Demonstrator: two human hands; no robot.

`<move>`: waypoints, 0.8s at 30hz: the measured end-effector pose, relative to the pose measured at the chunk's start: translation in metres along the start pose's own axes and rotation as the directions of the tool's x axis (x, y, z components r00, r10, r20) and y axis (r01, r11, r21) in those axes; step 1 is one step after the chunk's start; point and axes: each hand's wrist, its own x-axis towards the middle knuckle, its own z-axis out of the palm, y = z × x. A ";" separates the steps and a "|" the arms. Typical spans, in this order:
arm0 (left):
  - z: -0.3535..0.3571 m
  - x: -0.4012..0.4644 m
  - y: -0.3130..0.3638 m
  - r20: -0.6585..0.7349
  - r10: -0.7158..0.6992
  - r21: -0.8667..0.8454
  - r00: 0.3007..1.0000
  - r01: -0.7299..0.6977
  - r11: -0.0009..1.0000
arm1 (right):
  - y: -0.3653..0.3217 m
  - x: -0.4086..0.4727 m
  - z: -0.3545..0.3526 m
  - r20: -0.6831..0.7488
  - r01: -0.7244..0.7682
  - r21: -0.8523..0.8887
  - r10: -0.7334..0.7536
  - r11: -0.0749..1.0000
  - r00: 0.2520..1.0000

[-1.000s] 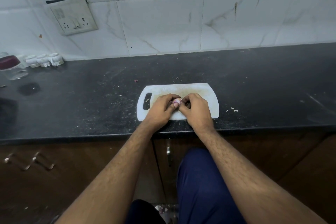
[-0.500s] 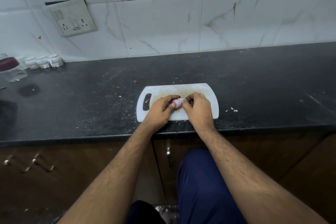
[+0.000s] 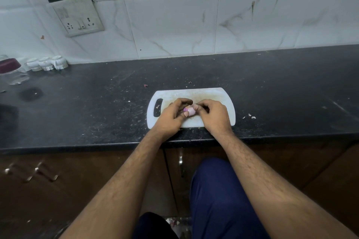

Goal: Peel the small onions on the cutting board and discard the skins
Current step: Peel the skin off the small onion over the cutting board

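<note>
One small onion in hand, skin coming off over the board

One small onion (image 3: 188, 111) sits between both hands just above the middle of the white cutting board (image 3: 217, 96), which lies near the front edge of the dark tabletop (image 3: 97, 103). The left hand (image 3: 171, 116) has its grip closed on the onion, thumb pressed against the near side and fingers curled over the far side. The right hand (image 3: 212, 115) has its fingertips pinched together at the onion's right end; whether they hold a flap of skin is too small to tell. The exposed surface looks pale pink and glossy, which suggests the outer layer is partly gone.

To do this step well, the left hand should hold the onion steady without squeezing hard, since a peeled surface is slippery. The right fingertips would best catch the dry skin at the root or tip end and pull along the length, turning the onion a little between pulls. Working low over the board keeps the peelings in one place for discarding.

No other onions show on the board. A few pale scraps (image 3: 250, 117) lie on the tabletop just right of it.
</note>
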 end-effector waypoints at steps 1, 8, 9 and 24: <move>-0.001 -0.001 0.000 0.006 0.001 0.019 1.000 -0.001 1.000 | 0.000 0.001 0.001 -0.001 -0.012 -0.019 0.011 1.000 1.000; 0.000 -0.004 0.002 -0.023 -0.073 0.000 0.997 0.073 0.997 | 0.003 0.000 0.004 -0.088 -0.003 -0.066 -0.003 0.998 0.996; 0.001 -0.004 0.003 -0.028 -0.072 0.005 0.997 0.072 0.997 | 0.003 0.000 0.005 -0.054 0.029 -0.070 -0.033 0.997 0.998; 0.001 -0.007 0.004 -0.065 -0.049 0.075 0.997 0.054 0.996 | -0.001 -0.006 0.004 0.021 0.106 -0.018 -0.106 0.994 0.994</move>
